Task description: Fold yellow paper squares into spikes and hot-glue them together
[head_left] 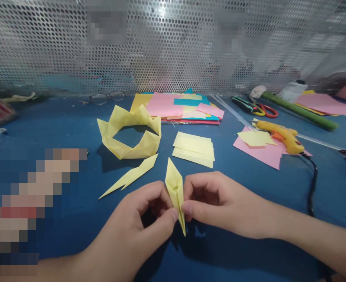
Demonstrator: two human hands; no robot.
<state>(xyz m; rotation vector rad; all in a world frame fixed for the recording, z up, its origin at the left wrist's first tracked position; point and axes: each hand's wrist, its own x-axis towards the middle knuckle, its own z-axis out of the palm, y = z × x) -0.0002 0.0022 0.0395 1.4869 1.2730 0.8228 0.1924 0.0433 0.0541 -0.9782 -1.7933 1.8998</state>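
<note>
Between my two hands is a folded yellow paper piece (174, 182), long and diamond-shaped, with a slit down its lower half. My left hand (149, 215) pinches its lower left edge between thumb and fingers. From the other side, my right hand (214, 203) grips the right edge with thumb and forefinger. A second folded yellow paper piece (134, 172), narrow with a split end, lies on the table just beyond my left hand. Behind it stands a ring of folded yellow paper points (128, 145). Several pale yellow paper squares (193, 149) lie stacked beyond my hands.
A yellow glue gun (281, 135) with a black cord lies at the right beside pink paper (255, 154). Coloured sheets (163, 105) are piled at the back. Scissors (268, 111), a green stick (302, 111) and glasses (108, 97) lie near the perforated metal screen (173, 47). A blurred-out patch covers the left.
</note>
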